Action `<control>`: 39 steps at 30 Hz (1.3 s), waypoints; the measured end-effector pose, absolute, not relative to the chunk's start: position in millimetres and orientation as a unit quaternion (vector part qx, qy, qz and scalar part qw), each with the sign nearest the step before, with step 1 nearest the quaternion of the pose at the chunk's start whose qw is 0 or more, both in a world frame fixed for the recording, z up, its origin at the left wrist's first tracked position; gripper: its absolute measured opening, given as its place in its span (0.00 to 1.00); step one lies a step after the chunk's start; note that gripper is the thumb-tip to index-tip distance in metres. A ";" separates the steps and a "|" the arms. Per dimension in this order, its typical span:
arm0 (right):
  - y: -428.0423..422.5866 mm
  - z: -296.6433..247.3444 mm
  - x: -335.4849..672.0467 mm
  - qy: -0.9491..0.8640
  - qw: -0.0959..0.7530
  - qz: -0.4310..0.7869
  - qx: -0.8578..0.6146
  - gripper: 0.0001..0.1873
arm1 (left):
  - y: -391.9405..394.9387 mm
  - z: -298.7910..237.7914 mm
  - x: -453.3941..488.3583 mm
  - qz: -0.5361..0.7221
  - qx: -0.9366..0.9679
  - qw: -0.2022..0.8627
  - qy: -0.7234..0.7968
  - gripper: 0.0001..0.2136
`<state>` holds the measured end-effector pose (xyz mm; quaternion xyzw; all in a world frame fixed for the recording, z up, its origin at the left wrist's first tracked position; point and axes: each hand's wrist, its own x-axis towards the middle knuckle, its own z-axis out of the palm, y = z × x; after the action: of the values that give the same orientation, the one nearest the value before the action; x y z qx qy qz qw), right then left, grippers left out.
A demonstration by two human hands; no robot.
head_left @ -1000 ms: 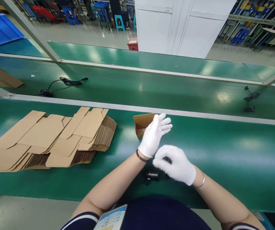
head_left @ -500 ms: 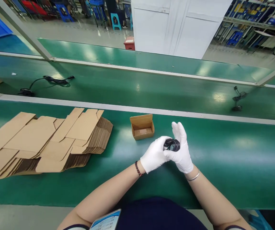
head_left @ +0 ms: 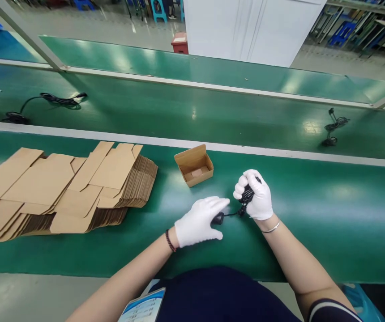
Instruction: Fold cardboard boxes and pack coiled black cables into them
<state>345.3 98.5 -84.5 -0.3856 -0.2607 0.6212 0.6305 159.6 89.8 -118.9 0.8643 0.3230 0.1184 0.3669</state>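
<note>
"Cable, black and coiled: where is it?"

"Bunched in the white-gloved right hand, low over the green worktop. The right fingers curl tightly around the coil."

"And the left hand?"

"Open and flat, its fingers stretched out close together beside the small black plug on the cable's free end. I can't tell whether they touch it."

"What's around them?"

"Ahead sits an open cardboard box with a small tan piece inside. Left of it lies a stack of flat kraft carton blanks. Further off, black cables lie on a second green belt."
</note>
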 end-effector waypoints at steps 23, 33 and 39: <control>80.3 -82.2 348.0 -0.672 0.448 0.254 -0.532 0.15 | 71.0 -89.8 154.2 0.352 0.660 0.503 0.433 0.17; 81.6 -72.1 335.2 -0.822 0.330 0.237 -0.399 0.31 | 78.1 -88.4 163.8 0.242 0.767 0.394 0.444 0.38; 86.6 -75.6 321.4 -0.803 0.371 0.262 -0.386 0.40 | 89.4 -85.9 152.9 0.269 0.820 0.339 0.374 0.44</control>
<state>321.4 86.6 -75.6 -0.3858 -0.8031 0.2623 0.3705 152.9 89.4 -85.9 0.8203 0.3737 0.2687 0.3395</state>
